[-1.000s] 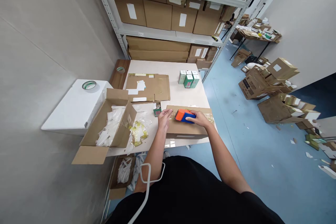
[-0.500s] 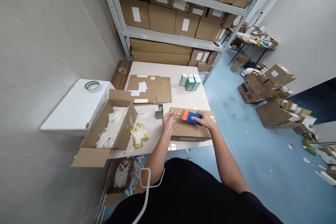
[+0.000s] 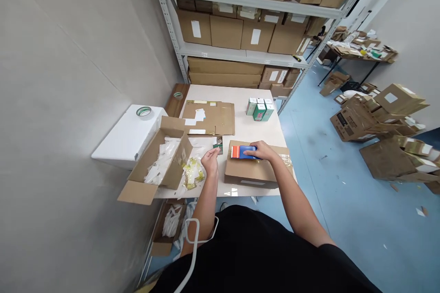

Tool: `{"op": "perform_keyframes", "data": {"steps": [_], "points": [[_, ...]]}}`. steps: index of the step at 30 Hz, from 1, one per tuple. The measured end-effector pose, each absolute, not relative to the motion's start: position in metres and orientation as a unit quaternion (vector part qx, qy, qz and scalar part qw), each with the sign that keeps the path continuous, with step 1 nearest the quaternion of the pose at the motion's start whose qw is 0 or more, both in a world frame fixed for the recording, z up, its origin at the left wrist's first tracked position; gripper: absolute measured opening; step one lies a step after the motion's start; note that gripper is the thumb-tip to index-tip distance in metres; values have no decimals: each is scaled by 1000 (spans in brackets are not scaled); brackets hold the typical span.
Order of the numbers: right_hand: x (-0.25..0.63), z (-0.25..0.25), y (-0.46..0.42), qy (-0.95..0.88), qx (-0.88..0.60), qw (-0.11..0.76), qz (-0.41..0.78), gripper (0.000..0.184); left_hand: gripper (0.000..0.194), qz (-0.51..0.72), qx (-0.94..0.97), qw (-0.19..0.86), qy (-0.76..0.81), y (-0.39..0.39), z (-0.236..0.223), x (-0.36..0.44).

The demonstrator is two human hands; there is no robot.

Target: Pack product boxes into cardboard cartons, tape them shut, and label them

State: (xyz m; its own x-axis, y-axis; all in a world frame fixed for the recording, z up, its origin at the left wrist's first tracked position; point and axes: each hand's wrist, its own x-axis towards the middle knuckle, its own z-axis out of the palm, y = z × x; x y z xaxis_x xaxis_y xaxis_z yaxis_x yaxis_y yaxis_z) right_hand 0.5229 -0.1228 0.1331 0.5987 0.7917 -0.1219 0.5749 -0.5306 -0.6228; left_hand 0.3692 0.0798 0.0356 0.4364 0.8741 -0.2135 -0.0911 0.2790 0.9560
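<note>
My right hand point(image 3: 264, 150) is wrapped around a blue and orange tape dispenser point(image 3: 242, 151), which lies over the top of a closed cardboard box point(image 3: 240, 171). Clear tape point(image 3: 286, 157) shows at the box's right end. To the left of the box, my left hand point(image 3: 210, 163) is closed in a pinch, apart from the dispenser. Whatever its fingertips hold, if anything, is too small to make out. Just behind that hand stands a small green box point(image 3: 219, 147), partly covered by the fingers.
An open carton point(image 3: 173, 158) of white packets stands on the table's left, beside crumpled yellowish tape point(image 3: 193, 171). Flattened cardboard point(image 3: 223, 119) lies farther back, with several green boxes point(image 3: 260, 111) to its right. Behind rises a loaded shelf point(image 3: 237, 52). Cartons point(image 3: 355, 119) are heaped on the floor.
My left hand has moved left, away from the dispenser and off the box. The dispenser, still in my right hand, now sits straighter along the box top. The camera view has shifted slightly.
</note>
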Motion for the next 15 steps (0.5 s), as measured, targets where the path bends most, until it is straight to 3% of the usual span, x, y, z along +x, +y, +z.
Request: {"op": "perform_keyframes", "data": {"steps": [6, 15], "points": [[531, 134, -97, -413, -870, 171, 207, 60, 34, 286, 403, 729, 473, 82, 20, 363], [521, 134, -96, -400, -885, 149, 186, 60, 36, 195, 370, 776, 472, 71, -15, 369]]}}
